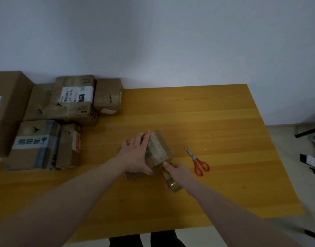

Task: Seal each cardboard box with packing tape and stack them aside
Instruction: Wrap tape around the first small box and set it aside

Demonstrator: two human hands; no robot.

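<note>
The small box lies just left of the scissors; the left hand presses it flat, the right hand grips the tape roll. Taping seems unfinished; several boxes wait far left.

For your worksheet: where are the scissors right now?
In the head view, the scissors lie on the table, just right of the right hand.

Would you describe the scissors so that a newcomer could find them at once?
Start at the yellow wooden table and look just right of the small box being taped at its middle. The scissors lie flat there, alone; their red handles set them apart from the brown cardboard.
</note>
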